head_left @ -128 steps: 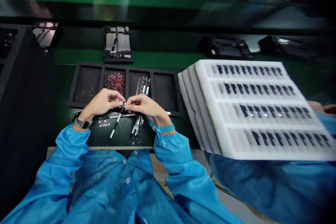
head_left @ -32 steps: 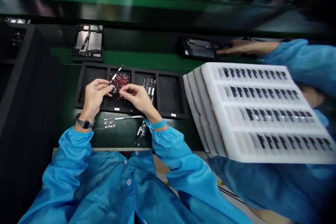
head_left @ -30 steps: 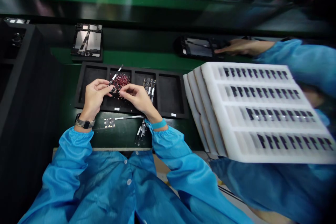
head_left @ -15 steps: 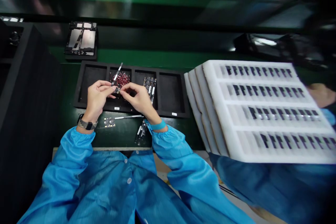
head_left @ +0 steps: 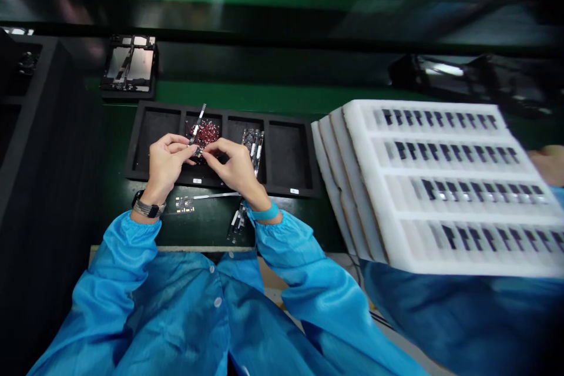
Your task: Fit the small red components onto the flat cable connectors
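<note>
My left hand (head_left: 166, 160) is closed around a small circuit board (head_left: 198, 153), from which a thin flex strip (head_left: 200, 119) sticks up and away from me. My right hand (head_left: 232, 163) pinches at the right end of this board; what lies between its fingertips is too small to make out. Just beyond the fingers, a heap of small red-wired parts (head_left: 208, 131) fills one compartment of the black foam tray (head_left: 288, 155). More boards with strips (head_left: 252, 140) lie in the compartment to the right. Another circuit board (head_left: 184, 205) rests on the table in front of the tray.
Several dark strips (head_left: 238, 222) lie near my right wrist. A stack of white foam trays (head_left: 374, 188) with rows of dark parts is at the right, beside another person's hand (head_left: 549, 164). Black foam (head_left: 48, 158) rises at the left; a black block with metallic parts (head_left: 129, 67) stands behind.
My hands keep nearly the same grip and place over the tray. The view has shifted slightly, and the white foam stack and the other person's hand sit a little farther right.
</note>
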`<move>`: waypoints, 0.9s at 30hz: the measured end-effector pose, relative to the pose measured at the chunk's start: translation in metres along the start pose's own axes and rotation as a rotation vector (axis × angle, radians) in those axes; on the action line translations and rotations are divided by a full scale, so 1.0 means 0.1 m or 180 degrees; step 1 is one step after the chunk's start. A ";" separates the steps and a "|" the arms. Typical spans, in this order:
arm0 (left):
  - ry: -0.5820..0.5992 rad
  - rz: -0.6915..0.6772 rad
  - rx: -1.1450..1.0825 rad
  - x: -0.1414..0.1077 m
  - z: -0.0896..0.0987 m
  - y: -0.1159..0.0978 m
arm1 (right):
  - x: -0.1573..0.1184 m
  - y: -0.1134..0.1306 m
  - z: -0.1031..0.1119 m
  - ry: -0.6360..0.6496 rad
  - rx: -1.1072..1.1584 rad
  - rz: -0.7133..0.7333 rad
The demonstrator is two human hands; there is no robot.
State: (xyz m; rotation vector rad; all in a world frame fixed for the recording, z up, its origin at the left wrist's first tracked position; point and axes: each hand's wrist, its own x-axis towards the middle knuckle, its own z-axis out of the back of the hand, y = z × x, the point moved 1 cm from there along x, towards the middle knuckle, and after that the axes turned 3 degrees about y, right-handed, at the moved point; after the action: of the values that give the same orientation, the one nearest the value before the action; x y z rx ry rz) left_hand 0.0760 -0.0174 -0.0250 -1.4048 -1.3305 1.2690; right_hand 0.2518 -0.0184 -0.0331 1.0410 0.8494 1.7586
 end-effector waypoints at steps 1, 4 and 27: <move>0.0006 -0.0022 -0.0005 0.00 0.00 0.00 | 0.00 -0.01 0.00 -0.0011 0.0096 -0.0072; 0.0094 0.0021 -0.0034 0.01 0.02 0.00 | 0.01 -0.06 0.02 0.0117 0.0553 -0.0423; 0.0559 0.0226 -0.0118 0.01 0.04 -0.04 | 0.02 -0.05 0.13 0.0620 0.1335 -0.0682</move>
State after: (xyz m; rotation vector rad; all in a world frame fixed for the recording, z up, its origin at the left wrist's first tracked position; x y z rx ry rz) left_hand 0.0713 -0.0167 -0.0219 -1.5638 -1.1998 1.1429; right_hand 0.2643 -0.0135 -0.0315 1.0051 1.4428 1.5501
